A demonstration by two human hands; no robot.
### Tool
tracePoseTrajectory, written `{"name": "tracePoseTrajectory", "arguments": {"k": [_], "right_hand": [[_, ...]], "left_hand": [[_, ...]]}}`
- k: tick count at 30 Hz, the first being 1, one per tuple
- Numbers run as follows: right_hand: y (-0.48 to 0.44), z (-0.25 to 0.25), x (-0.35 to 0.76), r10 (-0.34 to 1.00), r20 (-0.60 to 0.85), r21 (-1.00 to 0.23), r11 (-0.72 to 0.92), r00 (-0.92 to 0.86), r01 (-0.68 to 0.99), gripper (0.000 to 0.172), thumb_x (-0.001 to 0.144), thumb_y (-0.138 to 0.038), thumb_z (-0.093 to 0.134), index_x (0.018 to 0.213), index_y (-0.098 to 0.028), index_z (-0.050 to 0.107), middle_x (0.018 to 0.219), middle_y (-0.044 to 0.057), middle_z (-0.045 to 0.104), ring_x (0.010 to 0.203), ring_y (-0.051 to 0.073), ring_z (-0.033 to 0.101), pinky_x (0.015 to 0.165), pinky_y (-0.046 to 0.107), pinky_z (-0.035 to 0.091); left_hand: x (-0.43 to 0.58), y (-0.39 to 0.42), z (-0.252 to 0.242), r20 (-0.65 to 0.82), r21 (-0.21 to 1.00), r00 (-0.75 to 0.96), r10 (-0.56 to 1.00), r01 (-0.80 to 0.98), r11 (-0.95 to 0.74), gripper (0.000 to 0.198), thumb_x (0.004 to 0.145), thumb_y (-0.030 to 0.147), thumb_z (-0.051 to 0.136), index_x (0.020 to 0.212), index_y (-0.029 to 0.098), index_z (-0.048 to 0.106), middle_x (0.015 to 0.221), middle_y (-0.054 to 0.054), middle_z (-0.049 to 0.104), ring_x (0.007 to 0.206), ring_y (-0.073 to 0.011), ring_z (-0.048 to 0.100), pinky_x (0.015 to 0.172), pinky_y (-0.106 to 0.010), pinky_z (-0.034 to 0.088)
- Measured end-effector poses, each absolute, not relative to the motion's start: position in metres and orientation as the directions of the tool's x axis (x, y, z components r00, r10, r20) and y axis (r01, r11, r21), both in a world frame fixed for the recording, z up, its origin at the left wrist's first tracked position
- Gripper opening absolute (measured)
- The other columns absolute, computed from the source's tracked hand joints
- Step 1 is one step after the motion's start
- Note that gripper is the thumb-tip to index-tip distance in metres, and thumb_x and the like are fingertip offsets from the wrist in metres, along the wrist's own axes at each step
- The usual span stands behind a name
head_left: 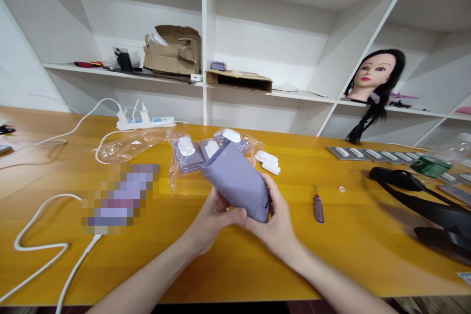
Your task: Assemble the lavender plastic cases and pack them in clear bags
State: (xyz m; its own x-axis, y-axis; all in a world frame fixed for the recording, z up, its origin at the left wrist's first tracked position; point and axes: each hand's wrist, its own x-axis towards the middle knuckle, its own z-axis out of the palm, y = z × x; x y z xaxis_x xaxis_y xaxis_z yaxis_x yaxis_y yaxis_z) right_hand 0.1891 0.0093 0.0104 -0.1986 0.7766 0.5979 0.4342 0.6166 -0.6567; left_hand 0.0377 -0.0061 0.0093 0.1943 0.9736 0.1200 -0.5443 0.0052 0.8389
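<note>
Head view: at the left of the wooden table (294, 265), a white cable (83, 257) runs to a pixelated object (123, 196) whose details cannot be told. Beyond it, at the far edge, sits a power strip (154, 122). Next come purple pieces (193, 163) with white parts on top, among clear plastic. Nearer, at the middle, the left hand (217, 208) is closed around the left and near side of a purple case (239, 181), held tilted above the table; the right hand (277, 211) clasps its right side. Farther right lie white ribbed pieces (268, 159), a screwdriver (318, 208) and a small white ring (342, 189).
</note>
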Motion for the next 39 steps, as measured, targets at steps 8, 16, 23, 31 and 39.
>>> {"name": "tracePoseTrajectory", "arguments": {"k": [8,16,23,31,39], "right_hand": [[-0.010,0.000,0.180,0.847,0.431,-0.663,0.531,-0.311,0.528,0.098,0.075,-0.028,0.062,0.144,-0.021,-0.006,0.139,0.016,0.026,0.130,0.029,0.029,0.106,0.050,0.031],[0.000,0.026,0.198,0.861,0.397,-0.785,0.498,-0.319,0.368,0.059,0.083,-0.042,0.055,0.136,-0.025,0.036,0.128,0.011,0.044,0.116,0.026,0.044,0.099,0.044,0.036],[0.011,0.028,0.193,0.937,-0.046,-0.953,-0.145,-0.347,-0.265,0.030,0.065,-0.037,0.075,0.087,-0.020,0.064,0.076,0.001,0.066,0.068,0.016,0.060,0.065,0.028,0.048],[0.010,0.028,0.186,0.988,-0.134,-0.875,-0.154,-0.076,-0.459,0.030,0.066,-0.039,0.074,0.084,-0.017,0.065,0.066,0.001,0.066,0.056,0.014,0.057,0.054,0.025,0.046],[0.017,0.029,0.193,0.996,0.002,-0.892,0.043,0.092,-0.450,0.031,0.066,-0.041,0.074,0.085,-0.018,0.065,0.076,0.001,0.067,0.063,0.014,0.058,0.062,0.025,0.048]], "left_hand": [[0.052,-0.010,0.009,-0.048,0.814,0.159,0.986,-0.565,0.131,0.040,0.061,0.020,0.077,0.097,0.018,0.059,0.094,-0.003,0.069,0.086,-0.0157,0.061,0.076,-0.026,0.047],[0.033,-0.008,0.023,-0.189,0.821,0.257,0.948,-0.488,0.296,0.023,0.054,0.010,0.061,0.076,0.017,0.063,0.065,0.003,0.062,0.060,-0.0107,0.054,0.055,-0.022,0.042],[0.033,-0.011,0.026,-0.317,0.788,0.551,0.772,-0.299,0.538,0.047,0.054,0.012,0.068,0.100,0.020,0.063,0.084,-0.001,0.068,0.078,-0.0163,0.061,0.070,-0.028,0.046],[0.034,-0.015,0.027,-0.210,0.814,0.535,0.818,-0.368,0.450,0.086,0.045,-0.002,0.066,0.123,0.029,0.046,0.107,-0.002,0.060,0.088,-0.0174,0.058,0.072,-0.026,0.042],[0.044,-0.019,0.023,-0.133,0.844,0.176,0.975,-0.496,0.204,0.061,0.052,0.011,0.078,0.102,0.029,0.049,0.096,0.004,0.060,0.077,-0.0124,0.059,0.068,-0.025,0.045]]}}
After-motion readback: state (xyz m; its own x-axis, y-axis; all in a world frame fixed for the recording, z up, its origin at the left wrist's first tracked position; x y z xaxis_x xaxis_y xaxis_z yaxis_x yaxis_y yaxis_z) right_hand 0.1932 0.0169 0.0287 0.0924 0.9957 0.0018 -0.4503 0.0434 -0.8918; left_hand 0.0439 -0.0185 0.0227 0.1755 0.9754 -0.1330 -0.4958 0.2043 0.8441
